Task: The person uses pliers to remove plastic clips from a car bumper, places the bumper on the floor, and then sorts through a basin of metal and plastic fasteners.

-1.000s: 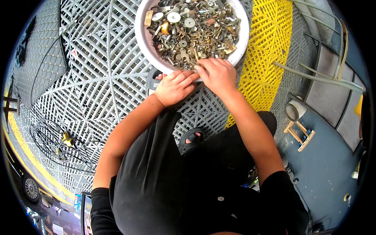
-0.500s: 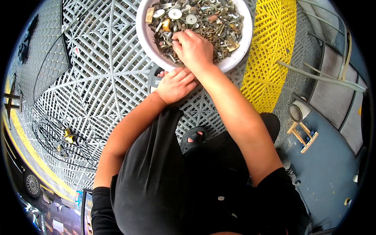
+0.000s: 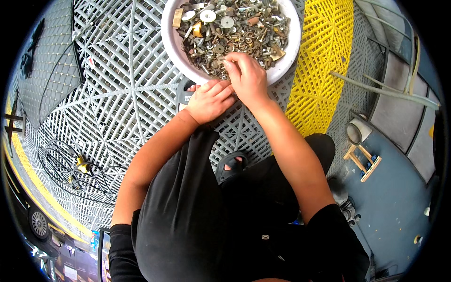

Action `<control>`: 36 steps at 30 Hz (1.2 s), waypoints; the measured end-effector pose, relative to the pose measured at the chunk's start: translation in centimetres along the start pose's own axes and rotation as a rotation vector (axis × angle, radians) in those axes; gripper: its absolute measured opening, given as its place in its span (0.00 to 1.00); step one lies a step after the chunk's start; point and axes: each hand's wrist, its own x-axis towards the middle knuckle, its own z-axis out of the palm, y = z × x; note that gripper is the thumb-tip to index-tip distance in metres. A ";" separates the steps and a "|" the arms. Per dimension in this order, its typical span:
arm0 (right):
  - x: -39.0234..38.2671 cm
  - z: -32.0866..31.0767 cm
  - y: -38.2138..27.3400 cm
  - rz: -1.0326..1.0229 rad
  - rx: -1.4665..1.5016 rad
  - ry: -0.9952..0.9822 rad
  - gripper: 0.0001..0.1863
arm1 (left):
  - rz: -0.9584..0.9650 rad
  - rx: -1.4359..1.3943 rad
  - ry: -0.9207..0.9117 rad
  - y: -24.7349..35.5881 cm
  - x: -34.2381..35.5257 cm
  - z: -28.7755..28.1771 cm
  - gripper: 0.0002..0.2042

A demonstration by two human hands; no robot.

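Observation:
A round white plastic basin [image 3: 173,52] stands at the top of the view, full of mixed metal hardware [image 3: 253,41]: bolts, nuts, washers and other small worn parts. My right hand [image 3: 249,81] is over the basin's near edge, thumb and forefinger pinched together just above the pile. Whatever is between the fingertips is too small to make out. Beside it, just outside the near rim, my left hand [image 3: 210,101] lies flat, palm down with fingers extended, its fingertips close to the right wrist. It holds nothing that I can see.
Grey grid floor tiles [image 3: 110,101] and a yellow tile strip [image 3: 324,61] surround the basin. A coiled black cable [image 3: 61,162] lies at left, below a quilted dark mat [image 3: 49,66]. At right are a small wooden stand [image 3: 364,162] and grey tubing [image 3: 385,91].
My right hand has drawn back from the middle of the pile toward the near rim, uncovering parts underneath. The left hand has stayed in place.

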 end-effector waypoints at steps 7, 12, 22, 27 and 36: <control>-2.9 -2.9 -1.3 0.344 0.069 -0.047 0.07 | 0.005 -0.081 0.021 0.1 0.6 -0.9 0.16; -5.0 -3.9 -1.2 0.423 0.114 -0.117 0.08 | -0.117 -0.296 0.219 0.3 0.1 -0.2 0.18; -6.1 -3.9 -1.4 0.736 0.503 -0.239 0.09 | -0.189 -0.361 0.188 0.1 0.2 -0.4 0.20; -5.5 -5.1 -1.0 0.787 0.508 -0.367 0.07 | -0.175 -0.392 0.166 -0.2 0.2 -0.7 0.18; 1.4 -3.2 -0.2 -0.188 -0.243 -0.325 0.09 | -0.116 -0.288 0.156 -0.3 0.2 -0.4 0.15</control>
